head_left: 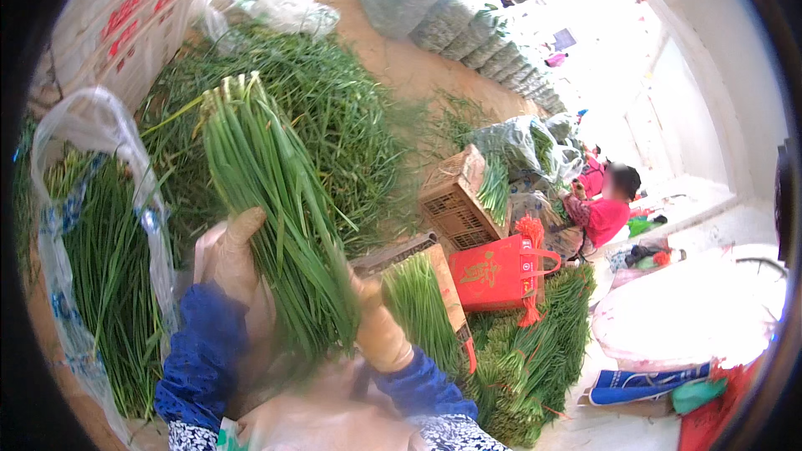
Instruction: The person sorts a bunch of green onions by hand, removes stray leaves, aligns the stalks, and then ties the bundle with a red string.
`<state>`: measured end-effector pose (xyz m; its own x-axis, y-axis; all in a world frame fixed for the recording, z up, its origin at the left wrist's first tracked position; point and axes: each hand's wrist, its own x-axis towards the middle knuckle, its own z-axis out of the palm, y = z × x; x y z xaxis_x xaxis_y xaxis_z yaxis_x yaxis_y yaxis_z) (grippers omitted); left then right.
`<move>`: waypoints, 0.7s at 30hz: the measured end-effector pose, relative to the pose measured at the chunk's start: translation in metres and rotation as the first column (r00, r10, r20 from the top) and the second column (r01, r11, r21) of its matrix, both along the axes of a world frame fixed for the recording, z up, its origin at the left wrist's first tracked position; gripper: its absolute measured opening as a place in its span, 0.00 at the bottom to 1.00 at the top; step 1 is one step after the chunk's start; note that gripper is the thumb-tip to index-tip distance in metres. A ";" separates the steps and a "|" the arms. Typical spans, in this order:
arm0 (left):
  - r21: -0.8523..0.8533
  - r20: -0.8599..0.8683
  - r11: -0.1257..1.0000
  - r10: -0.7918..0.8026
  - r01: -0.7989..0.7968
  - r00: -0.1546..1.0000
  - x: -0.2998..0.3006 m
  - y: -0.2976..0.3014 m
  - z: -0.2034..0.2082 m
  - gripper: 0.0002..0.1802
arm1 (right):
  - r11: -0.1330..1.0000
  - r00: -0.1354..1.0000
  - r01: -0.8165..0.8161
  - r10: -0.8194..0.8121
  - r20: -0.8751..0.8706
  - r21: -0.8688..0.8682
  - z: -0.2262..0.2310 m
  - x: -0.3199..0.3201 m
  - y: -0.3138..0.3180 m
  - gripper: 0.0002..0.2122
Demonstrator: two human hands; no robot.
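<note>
A thick bunch of chives (pixel 280 192), long green blades with pale cut ends at the top, slants in front of me. My left hand (pixel 232 255), in a tan glove, grips its left side with the thumb laid across the blades. On the bunch's lower right edge is my right hand (pixel 382 334), gloved too; its fingers close round the blades and are partly hidden and blurred. To the left, a clear plastic bag (pixel 154 238) stands full of more chives (pixel 109 284). Right of my right hand, trimmed green stalks (pixel 418 301) lie on a wooden-edged crate.
A big heap of loose green leaves (pixel 334 134) covers the floor ahead. Beyond the right hand are a red bag (pixel 493 274), a brown plastic crate (pixel 455 200) and several tied bunches (pixel 526 359). A person in red (pixel 606 217) sits further right. Filled sacks (pixel 459 29) line the back.
</note>
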<state>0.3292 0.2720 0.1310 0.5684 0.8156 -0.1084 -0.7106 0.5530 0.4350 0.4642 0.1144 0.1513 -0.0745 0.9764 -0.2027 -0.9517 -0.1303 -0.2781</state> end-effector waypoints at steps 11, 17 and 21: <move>-0.151 0.033 0.987 0.054 -0.049 0.998 0.063 0.003 -0.003 0.23 | 0.896 0.476 0.142 0.311 0.823 -0.420 -0.012 0.022 0.045 0.20; -0.412 0.032 0.892 -0.191 0.187 0.981 0.088 -0.046 -0.076 0.36 | 0.614 -0.468 -0.126 0.656 0.592 -0.779 0.015 0.118 0.100 0.25; -0.607 -0.005 0.771 -0.249 0.195 0.968 0.112 -0.058 -0.172 0.33 | 0.411 -0.796 -0.138 0.495 0.348 -0.901 -0.119 0.095 0.143 0.28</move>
<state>0.4410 0.2142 -0.0414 0.6929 0.4233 -0.5837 -0.5126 0.8585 0.0140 0.5591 0.2577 0.0324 0.0442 0.5195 -0.8533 0.9395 -0.3119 -0.1413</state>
